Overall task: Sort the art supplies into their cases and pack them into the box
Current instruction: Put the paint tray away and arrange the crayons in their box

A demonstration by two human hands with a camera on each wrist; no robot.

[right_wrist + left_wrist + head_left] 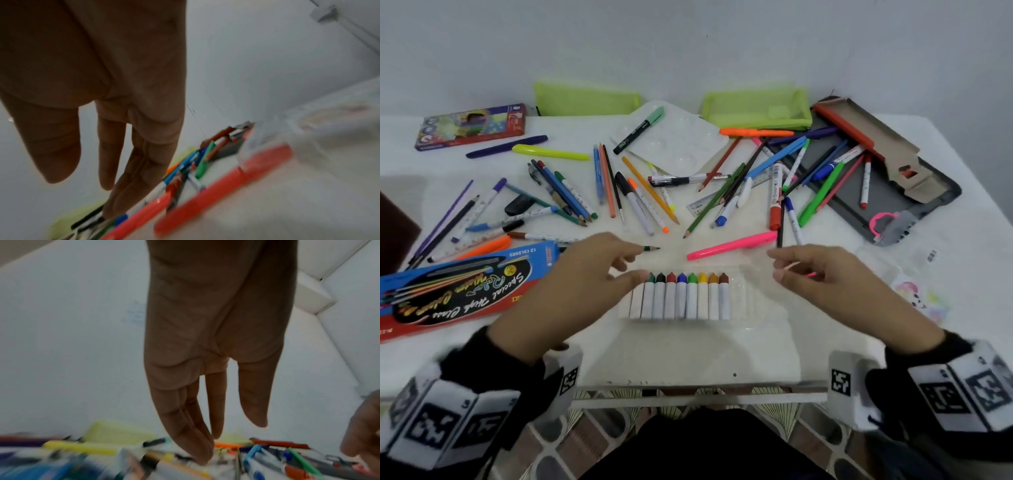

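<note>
A clear plastic crayon case lies at the table's near middle with several white-wrapped crayons lined up in its left part. My left hand hovers at the left end of the row, fingers loosely extended, holding nothing. My right hand hovers over the case's bare right part, also holding nothing. In the left wrist view my left hand hangs with straight fingers; the right wrist view shows my right hand the same way. A pink highlighter lies just beyond the case.
Loose pens and pencils cover the table's middle. A blue and red pencil box lies at near left, a red tin far left. Two green mesh pouches, a white palette and a grey box sit behind.
</note>
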